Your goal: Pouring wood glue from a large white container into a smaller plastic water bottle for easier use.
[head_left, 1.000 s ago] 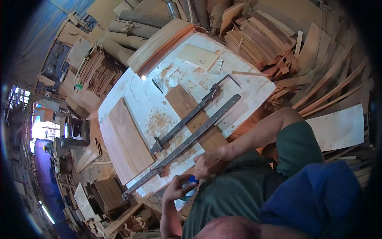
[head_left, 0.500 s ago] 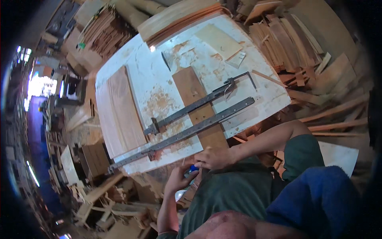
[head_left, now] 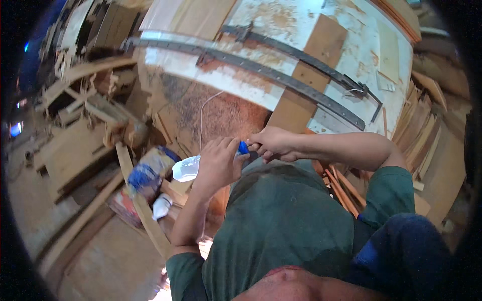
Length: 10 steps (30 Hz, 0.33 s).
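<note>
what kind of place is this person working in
Most likely a woodworking shop. A white workbench carries long metal bar clamps across a wooden board, and offcuts and planks lie piled on the floor around it.

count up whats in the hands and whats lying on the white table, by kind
clear plastic bottle, held in the left hand: 1
blue cap, right hand on it: 1
long metal bar clamps on the white table: 2
brown board under the clamps: 1
total: 5
</note>
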{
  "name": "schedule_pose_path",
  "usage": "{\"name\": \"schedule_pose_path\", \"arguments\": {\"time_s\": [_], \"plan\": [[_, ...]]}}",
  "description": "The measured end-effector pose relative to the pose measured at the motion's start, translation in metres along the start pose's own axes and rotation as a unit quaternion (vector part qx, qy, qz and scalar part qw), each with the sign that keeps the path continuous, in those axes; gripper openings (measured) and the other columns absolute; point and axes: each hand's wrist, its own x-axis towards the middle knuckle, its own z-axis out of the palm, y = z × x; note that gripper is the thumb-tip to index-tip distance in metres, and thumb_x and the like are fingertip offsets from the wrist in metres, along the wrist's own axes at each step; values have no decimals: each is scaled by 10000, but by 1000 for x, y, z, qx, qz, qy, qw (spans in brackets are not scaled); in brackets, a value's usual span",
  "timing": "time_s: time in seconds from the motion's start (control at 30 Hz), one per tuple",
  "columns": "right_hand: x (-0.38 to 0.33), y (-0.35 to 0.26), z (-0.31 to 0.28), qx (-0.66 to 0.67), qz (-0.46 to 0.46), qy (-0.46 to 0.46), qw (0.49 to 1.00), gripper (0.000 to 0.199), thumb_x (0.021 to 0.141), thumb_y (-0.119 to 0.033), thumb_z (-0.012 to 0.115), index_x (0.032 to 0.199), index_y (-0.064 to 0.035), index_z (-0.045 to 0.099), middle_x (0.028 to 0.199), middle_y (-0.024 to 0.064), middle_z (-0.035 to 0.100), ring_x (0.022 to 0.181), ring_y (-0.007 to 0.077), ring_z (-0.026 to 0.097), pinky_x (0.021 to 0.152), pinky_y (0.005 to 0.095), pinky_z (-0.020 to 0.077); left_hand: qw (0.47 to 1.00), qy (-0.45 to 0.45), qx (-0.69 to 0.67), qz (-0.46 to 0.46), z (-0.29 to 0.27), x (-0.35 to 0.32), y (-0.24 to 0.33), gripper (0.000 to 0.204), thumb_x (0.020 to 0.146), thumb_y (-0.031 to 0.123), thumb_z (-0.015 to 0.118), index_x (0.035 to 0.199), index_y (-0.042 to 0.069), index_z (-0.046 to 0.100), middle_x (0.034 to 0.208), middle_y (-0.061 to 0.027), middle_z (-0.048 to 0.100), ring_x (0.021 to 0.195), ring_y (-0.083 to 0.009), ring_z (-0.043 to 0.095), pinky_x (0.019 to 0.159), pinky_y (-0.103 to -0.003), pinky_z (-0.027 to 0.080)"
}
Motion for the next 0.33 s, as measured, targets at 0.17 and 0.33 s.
{"name": "schedule_pose_path", "arguments": {"time_s": [0.17,0.33], "plan": [[14,-22,48,-280,-251,-78,923,198,965,-221,521,867,-64,589,704,97,579,688,265,590,724,408,476,941,-32,-314,-119,3,-90,-42,318,848,295,729,1008,25,675,880,-217,675,836,-411,647,718,-451,496],[23,-26,137,-440,-306,-303,788,226,806,-217,699,942,-89,571,872,70,606,920,269,613,899,418,432,941,70,-299,-145,13,-200,-42,370,844,341,713,1032,24,684,859,-233,672,815,-391,659,735,-464,492]]}}
